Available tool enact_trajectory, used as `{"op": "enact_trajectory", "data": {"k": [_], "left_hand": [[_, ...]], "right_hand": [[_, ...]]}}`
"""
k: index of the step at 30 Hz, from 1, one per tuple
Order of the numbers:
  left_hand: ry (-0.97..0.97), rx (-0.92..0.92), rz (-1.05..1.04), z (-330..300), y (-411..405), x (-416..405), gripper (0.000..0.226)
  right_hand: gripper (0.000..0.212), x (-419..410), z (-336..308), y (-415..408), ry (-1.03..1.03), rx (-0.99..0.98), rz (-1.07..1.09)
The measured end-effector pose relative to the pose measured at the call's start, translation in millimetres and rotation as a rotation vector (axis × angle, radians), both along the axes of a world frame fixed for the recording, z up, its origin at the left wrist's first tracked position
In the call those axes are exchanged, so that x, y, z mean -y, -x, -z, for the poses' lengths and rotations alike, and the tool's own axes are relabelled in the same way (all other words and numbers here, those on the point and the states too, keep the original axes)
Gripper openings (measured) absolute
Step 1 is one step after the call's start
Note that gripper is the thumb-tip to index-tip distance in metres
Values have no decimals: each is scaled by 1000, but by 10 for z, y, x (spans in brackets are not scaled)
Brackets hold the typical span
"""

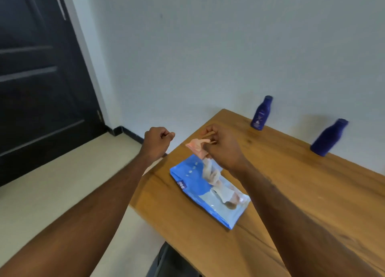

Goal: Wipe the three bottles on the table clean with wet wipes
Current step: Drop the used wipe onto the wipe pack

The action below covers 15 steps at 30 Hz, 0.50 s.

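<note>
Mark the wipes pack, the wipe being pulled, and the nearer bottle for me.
wipes pack (pixel 192 185): head view, on its blue top face.
wipe (pixel 196 146): head view, on the pinkish bunched end beside the right hand (pixel 221 147).
nearer bottle (pixel 327 138): head view, mid-body.

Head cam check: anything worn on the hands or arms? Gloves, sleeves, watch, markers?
Nothing worn that shows. Both forearms are bare from the bottom edge of the picture up to the wrists, with no sleeve in view. The left hand and right hand have no gloves, and no watch, band, ring or marker can be seen on them. No cables or straps. The picture is slightly blurred, so small items could be missed.
</note>
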<state>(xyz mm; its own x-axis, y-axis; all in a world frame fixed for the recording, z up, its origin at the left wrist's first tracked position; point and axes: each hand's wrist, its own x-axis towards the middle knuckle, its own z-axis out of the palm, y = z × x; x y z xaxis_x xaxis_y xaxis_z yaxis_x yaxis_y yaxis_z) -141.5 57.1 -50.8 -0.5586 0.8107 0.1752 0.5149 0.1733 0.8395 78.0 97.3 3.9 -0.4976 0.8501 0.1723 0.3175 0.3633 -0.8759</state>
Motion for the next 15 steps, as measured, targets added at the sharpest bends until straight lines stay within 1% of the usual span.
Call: {"op": "enact_trajectory", "data": {"k": [3,7,9,12,15], "left_hand": [[115,-5,-40,175,275,48,30],[290,-12,-54,329,542,138,33],[365,3,-51,371,635,182,35],[457,34,-47,377,761,208,36],[539,75,-53,375,894,163,33]], "right_hand": [[26,-143,14,323,-10,62,-33],[16,-207,1,729,-7,168,-122],[16,-256,-2,911,-23,222,-113],[16,-357,19,1149,-8,391,-60],[17,-459,88,1350,31,556,-57]]}}
